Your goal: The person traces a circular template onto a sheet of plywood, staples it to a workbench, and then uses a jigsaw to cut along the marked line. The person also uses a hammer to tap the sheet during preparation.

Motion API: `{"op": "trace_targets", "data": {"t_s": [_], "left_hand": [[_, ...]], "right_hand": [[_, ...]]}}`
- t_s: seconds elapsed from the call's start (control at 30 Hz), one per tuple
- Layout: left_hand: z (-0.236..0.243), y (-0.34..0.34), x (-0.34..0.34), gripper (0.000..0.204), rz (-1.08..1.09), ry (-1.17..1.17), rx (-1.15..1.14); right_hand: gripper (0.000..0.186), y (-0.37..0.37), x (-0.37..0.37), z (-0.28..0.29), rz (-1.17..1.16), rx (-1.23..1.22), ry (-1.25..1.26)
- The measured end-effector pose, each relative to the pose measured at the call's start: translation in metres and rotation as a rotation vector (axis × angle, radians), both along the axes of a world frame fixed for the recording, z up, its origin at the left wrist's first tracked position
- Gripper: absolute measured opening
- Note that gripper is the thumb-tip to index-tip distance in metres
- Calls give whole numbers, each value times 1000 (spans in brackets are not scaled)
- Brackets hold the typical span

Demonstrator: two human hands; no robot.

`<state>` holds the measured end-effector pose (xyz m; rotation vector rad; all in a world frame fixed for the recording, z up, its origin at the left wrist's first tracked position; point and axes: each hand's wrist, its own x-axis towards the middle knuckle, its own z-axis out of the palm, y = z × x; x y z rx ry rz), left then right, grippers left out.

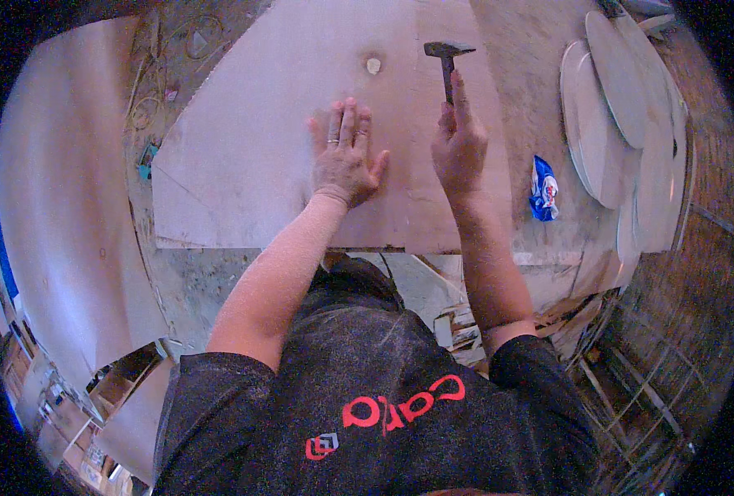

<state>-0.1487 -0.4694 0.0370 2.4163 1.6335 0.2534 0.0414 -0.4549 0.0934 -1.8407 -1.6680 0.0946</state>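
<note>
A large pale plywood sheet (251,149) lies flat on the dusty workbench in front of me. My left hand (346,157) rests palm down on it with fingers spread, a ring on one finger. My right hand (458,145) grips the dark handle of a hammer (448,56), whose metal head points away from me above the sheet's far part. A small light knot or chip (373,64) shows on the sheet just left of the hammer head.
Several round wooden discs (623,124) are stacked at the right of the bench. A crumpled blue and white packet (543,190) lies beside them. A big curved board (61,215) stands at the left. Wood offcuts (458,322) lie below the bench edge.
</note>
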Motion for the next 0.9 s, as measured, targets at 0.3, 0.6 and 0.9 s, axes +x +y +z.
{"op": "trace_targets", "data": {"t_s": [0.3, 0.6, 0.9], "left_hand": [[-1, 0, -2, 77, 4, 6, -7], [-1, 1, -3, 78, -12, -53, 15], [-1, 3, -2, 79, -16, -75, 2]], "right_hand": [[50, 9, 4, 3, -62, -300, -114], [58, 12, 2, 7, -51, -409, -20], [49, 60, 17, 12, -82, -249, -21]]}}
